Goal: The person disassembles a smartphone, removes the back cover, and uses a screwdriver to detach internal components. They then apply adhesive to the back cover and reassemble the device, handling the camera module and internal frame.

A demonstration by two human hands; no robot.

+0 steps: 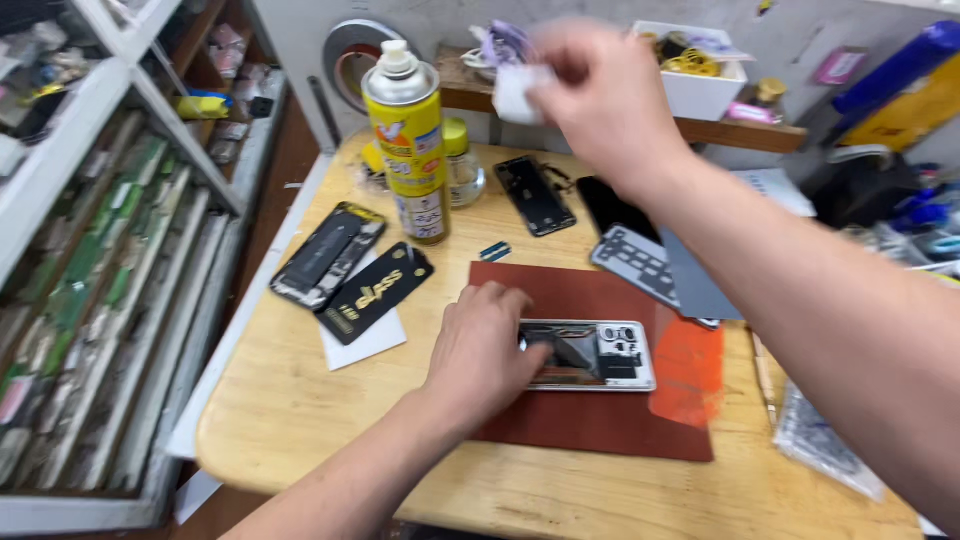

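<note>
An opened phone [600,353] with its white frame and inner parts showing lies on a dark red mat [600,430]. My left hand [482,350] rests flat on the phone's left end and holds it down. My right hand [600,95] is raised above the back of the table, blurred, with its fingers pinched on a small white wipe or tissue [517,92].
A yellow spray can [410,140] stands at the back left. Two other opened phones [328,255] [535,194], a black packet [377,291], a grey plate [640,262], an orange film [688,372] and a small bottle [461,165] lie around. A glass cabinet [110,250] stands left.
</note>
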